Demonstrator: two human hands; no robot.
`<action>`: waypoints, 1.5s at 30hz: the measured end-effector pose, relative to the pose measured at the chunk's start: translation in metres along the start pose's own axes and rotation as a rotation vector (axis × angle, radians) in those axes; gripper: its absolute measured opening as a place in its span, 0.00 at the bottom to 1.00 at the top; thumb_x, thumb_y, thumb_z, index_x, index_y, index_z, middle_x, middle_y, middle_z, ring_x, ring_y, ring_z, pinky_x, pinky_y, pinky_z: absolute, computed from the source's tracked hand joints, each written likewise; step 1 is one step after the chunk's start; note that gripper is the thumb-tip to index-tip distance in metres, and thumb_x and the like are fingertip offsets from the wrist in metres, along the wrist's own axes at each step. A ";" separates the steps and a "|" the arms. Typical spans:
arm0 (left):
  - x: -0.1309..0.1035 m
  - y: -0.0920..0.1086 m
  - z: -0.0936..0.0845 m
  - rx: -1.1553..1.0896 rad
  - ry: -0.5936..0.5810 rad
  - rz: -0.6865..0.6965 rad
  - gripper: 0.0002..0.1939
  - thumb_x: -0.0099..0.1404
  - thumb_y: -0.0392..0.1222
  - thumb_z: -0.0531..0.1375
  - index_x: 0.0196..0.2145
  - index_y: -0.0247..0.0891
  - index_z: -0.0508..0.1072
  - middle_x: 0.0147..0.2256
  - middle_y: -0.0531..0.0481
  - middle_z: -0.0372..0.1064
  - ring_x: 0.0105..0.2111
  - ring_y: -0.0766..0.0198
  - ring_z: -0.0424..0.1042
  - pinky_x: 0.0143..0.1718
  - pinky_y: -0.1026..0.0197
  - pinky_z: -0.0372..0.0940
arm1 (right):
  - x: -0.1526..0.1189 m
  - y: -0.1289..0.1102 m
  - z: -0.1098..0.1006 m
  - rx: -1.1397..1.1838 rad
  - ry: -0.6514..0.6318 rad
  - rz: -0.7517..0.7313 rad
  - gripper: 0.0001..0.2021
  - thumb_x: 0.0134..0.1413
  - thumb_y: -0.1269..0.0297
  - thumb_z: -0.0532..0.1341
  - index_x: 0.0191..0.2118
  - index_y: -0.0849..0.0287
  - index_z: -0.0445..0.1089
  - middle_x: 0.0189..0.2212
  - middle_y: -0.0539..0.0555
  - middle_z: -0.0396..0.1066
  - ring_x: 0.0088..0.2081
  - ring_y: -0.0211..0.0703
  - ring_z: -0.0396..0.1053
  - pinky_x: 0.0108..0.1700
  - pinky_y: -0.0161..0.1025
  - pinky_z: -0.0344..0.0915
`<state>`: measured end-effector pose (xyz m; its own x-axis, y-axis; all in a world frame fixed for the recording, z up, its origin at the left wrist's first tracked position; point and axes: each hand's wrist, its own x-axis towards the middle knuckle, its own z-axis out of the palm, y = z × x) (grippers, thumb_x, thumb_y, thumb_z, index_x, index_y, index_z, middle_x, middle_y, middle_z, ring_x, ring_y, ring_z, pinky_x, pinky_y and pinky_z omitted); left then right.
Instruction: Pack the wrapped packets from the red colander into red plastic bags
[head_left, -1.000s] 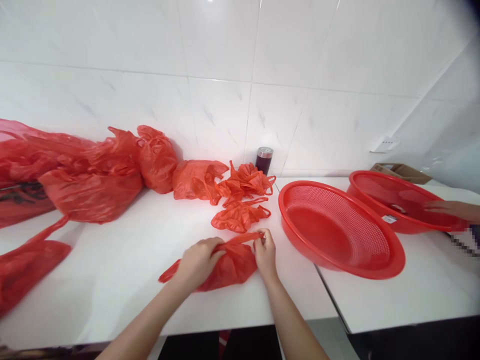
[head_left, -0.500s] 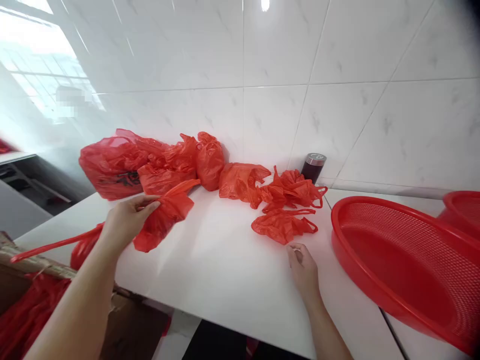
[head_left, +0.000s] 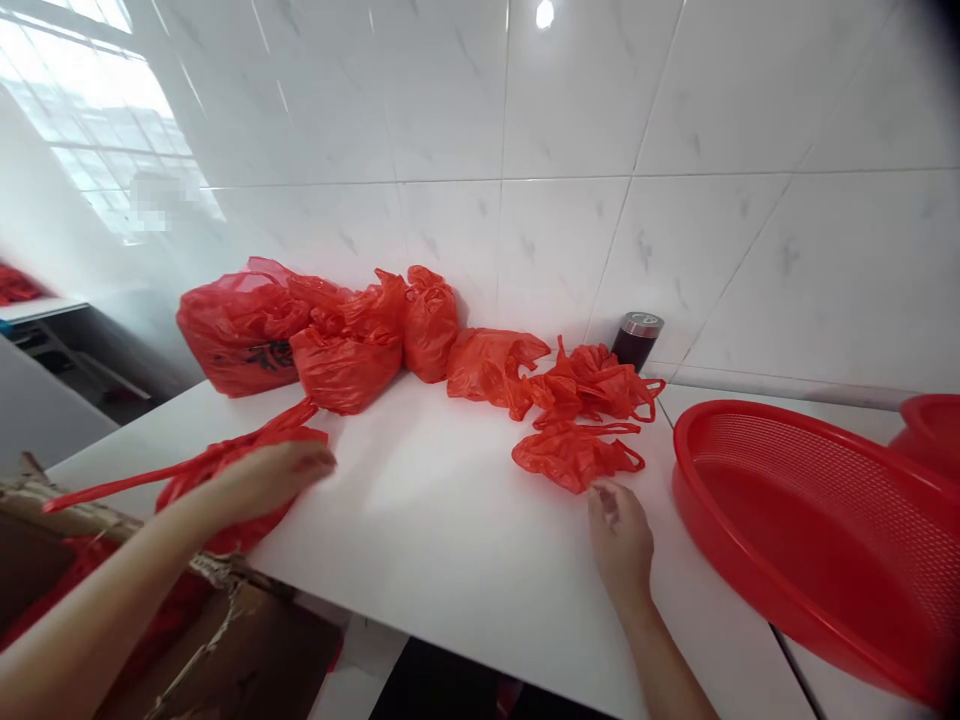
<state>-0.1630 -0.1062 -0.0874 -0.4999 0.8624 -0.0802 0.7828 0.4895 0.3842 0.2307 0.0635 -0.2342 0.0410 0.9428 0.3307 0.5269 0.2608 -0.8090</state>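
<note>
My left hand (head_left: 289, 475) hovers over a red plastic bag (head_left: 247, 525) at the table's left edge, beside another with long twisted handles (head_left: 124, 488). Motion smears its fingers, and I see nothing clearly held. My right hand (head_left: 622, 540) is low on the right with its fingers curled in. Its fingertips meet the near corner of a small crumpled red plastic bag (head_left: 566, 458); whether they pinch it I cannot tell. Just behind lies a heap of crumpled red bags (head_left: 592, 380), with a flatter red bag (head_left: 491, 368) to its left.
Filled red bags (head_left: 349, 365) stand along the tiled wall at the back left. A dark cylinder with a silver lid (head_left: 637, 338) stands near the wall. A large red plastic basket (head_left: 720, 520) sits at right. A cardboard box (head_left: 255, 650) holding red plastic is below left.
My left hand has moved down and left; the red bag it held up now lies on the table's left side beneath it. My right hand stays by the small bag. The view shifted slightly.
</note>
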 end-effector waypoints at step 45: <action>-0.050 0.187 0.199 -0.044 0.454 0.499 0.16 0.61 0.36 0.57 0.48 0.39 0.71 0.64 0.32 0.42 0.65 0.34 0.39 0.57 0.28 0.41 | -0.031 -0.093 -0.057 0.560 -0.097 0.136 0.14 0.62 0.50 0.53 0.43 0.54 0.64 0.17 0.41 0.57 0.19 0.34 0.61 0.23 0.31 0.62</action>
<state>0.0819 -0.0320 -0.1949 -0.1956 0.8391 0.5076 0.9494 0.0323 0.3124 0.2284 -0.0022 -0.1416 -0.0151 0.9834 0.1809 -0.0082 0.1808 -0.9835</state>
